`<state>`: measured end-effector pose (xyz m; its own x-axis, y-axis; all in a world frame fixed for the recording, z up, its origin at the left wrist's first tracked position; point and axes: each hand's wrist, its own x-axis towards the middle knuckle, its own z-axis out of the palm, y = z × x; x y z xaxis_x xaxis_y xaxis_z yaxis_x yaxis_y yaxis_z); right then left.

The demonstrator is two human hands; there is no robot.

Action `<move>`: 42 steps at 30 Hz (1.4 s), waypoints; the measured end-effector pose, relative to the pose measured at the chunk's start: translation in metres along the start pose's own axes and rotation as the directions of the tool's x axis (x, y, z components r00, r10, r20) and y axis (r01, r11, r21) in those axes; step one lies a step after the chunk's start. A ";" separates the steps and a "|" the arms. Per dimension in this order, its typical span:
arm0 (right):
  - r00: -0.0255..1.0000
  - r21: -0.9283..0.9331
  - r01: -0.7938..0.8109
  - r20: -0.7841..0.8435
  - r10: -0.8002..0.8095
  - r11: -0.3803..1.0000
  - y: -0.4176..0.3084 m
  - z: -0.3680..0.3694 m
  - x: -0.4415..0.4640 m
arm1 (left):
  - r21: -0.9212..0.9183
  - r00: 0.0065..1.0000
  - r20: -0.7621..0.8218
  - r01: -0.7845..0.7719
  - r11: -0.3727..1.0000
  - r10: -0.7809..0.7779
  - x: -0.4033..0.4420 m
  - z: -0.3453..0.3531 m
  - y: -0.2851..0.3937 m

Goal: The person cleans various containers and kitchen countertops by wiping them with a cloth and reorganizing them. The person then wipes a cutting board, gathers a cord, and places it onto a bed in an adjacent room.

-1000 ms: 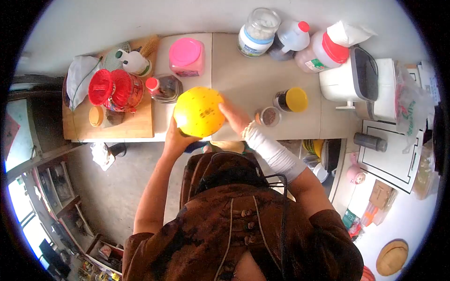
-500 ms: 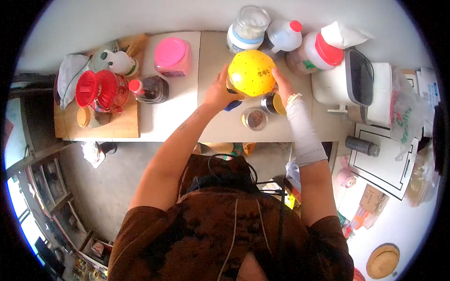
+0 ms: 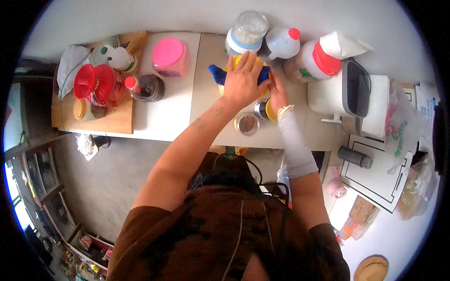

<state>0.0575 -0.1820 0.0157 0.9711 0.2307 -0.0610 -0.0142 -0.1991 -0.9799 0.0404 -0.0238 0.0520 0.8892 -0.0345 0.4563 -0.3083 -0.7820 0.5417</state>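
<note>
Yellow dome (image 3: 221,88), far side mid-worktop (image 3: 203,100): left hand (image 3: 241,82) now on top, over blue cloth (image 3: 217,75).
Half a second ago the left hand cupped the dome's left side, cloth low by the palm; now its fingers are apart, flat over cloth and dome, hiding most of both. Right hand (image 3: 278,93) still at the dome's right side; fingers look close together, can't tell if clamped. Around, left to right: red-topped jar (image 3: 105,86), dark bottle (image 3: 149,87), pink-lidded jar (image 3: 168,52), all well left; clear-topped jar (image 3: 248,28) just beyond the dome; small clear jar (image 3: 247,124) on the near side; yellow-lidded jar (image 3: 270,110) beside the right wrist, crowding it; jug (image 3: 282,44) far right. Cloth crumpled, dome rim round, small jar's contents grainy, jug translucent plastic.
</note>
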 end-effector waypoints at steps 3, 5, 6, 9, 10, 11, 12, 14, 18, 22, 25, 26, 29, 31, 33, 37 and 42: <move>0.998 -0.094 0.057 0.038 -0.053 0.994 0.004 -0.002 0.005 | 0.074 0.982 -0.078 0.176 0.982 -0.170 0.009 0.005 0.006; 0.999 0.004 0.024 0.035 -0.025 1.000 0.006 -0.002 0.004 | 0.115 0.969 -0.023 0.248 0.962 -0.247 0.016 0.003 0.009; 0.999 0.102 -0.010 0.031 0.006 0.995 0.008 -0.001 0.002 | 0.157 0.946 0.032 0.313 0.937 -0.322 0.020 0.002 0.010; 0.979 -0.251 0.202 0.072 -0.190 0.947 0.013 0.001 0.001 | 0.251 0.908 0.097 0.374 0.893 -0.407 0.035 0.001 0.000; 0.980 -0.253 0.200 0.074 -0.187 0.947 0.000 0.005 -0.002 | 0.249 0.907 0.097 0.377 0.892 -0.410 0.040 0.002 -0.003; 0.963 -0.465 0.266 0.085 -0.256 0.845 -0.015 0.006 -0.003 | 0.266 0.893 0.106 0.398 0.878 -0.437 0.046 0.002 -0.006; 0.941 -0.649 0.311 0.111 -0.318 0.694 -0.029 0.009 -0.004 | 0.284 0.878 0.115 0.419 0.863 -0.464 0.051 0.005 -0.010; 0.950 -0.647 0.303 0.148 -0.274 0.700 -0.035 0.010 -0.002 | 0.286 0.881 0.077 0.430 0.857 -0.467 0.061 0.014 -0.029; 0.958 -0.718 0.283 0.176 -0.227 0.636 -0.043 0.014 -0.002 | 0.032 0.705 0.222 0.685 0.728 -0.673 0.072 0.022 -0.067; 0.972 -0.819 0.225 0.151 -0.180 0.528 -0.067 0.021 -0.005 | -0.203 0.745 0.229 0.666 0.717 -0.627 0.061 0.020 -0.085; 0.981 -0.858 0.188 0.137 -0.138 0.478 -0.067 0.023 -0.004 | -0.268 0.746 0.120 0.660 0.702 -0.655 0.035 0.014 -0.095; 0.979 -0.854 0.198 0.153 -0.131 0.481 -0.065 0.021 -0.003 | -0.278 0.746 0.105 0.657 0.701 -0.658 0.025 0.012 -0.097; 0.968 -0.836 0.250 0.209 -0.138 0.489 -0.062 0.017 -0.002 | -0.226 0.661 0.032 0.736 0.639 -0.750 -0.004 -0.003 -0.083; 0.949 -0.813 0.314 0.255 -0.186 0.490 -0.057 0.015 0.004 | -0.384 0.602 -0.040 0.728 0.568 -0.798 -0.014 -0.011 -0.061; 0.957 -0.802 0.287 0.265 -0.118 0.524 -0.060 0.013 0.008 | -0.435 0.780 -0.185 0.480 0.762 -0.598 -0.025 -0.008 -0.035; 0.959 -0.808 0.271 0.276 -0.070 0.523 -0.060 0.010 0.010 | -0.272 0.874 -0.314 0.292 0.917 -0.371 -0.024 0.000 -0.026; 0.969 -0.833 0.221 0.246 -0.019 0.507 -0.055 0.006 0.012 | -0.665 0.643 0.202 0.644 0.379 -0.739 -0.008 0.004 -0.061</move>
<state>0.0682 -0.1624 0.0679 0.8829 0.4615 -0.0872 0.4060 -0.8433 -0.3523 0.0531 0.0219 0.0127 0.8679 0.4294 -0.2498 0.2315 0.0953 0.9682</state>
